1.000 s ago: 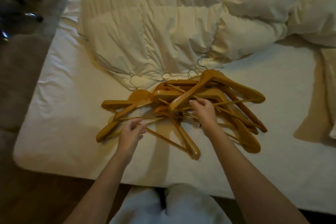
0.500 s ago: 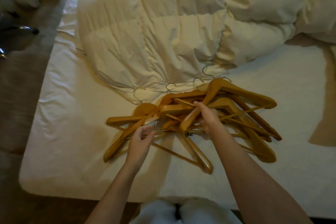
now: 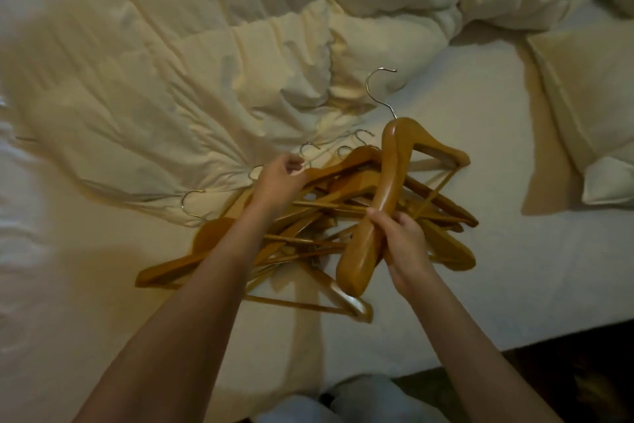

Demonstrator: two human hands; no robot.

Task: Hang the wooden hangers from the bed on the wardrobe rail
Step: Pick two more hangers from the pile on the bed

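A tangled pile of several wooden hangers (image 3: 308, 213) with metal hooks lies on the white bed sheet (image 3: 514, 251). My right hand (image 3: 401, 237) grips one arm of a thick wooden hanger (image 3: 384, 192), which is raised off the pile with its hook (image 3: 377, 86) pointing away from me. My left hand (image 3: 281, 182) is at the pile's far left side, its fingers closed around the neck of another hanger near the hooks. The wardrobe rail is not in view.
A rumpled cream duvet (image 3: 206, 62) covers the far half of the bed and touches the hooks. A pillow (image 3: 590, 107) lies at the right. The bed's near edge and dark floor (image 3: 566, 381) are at the bottom right, my legs below.
My right hand has lifted one hanger up out of the pile. My left hand has moved forward from the pile's near side to the hanger necks by the hooks.
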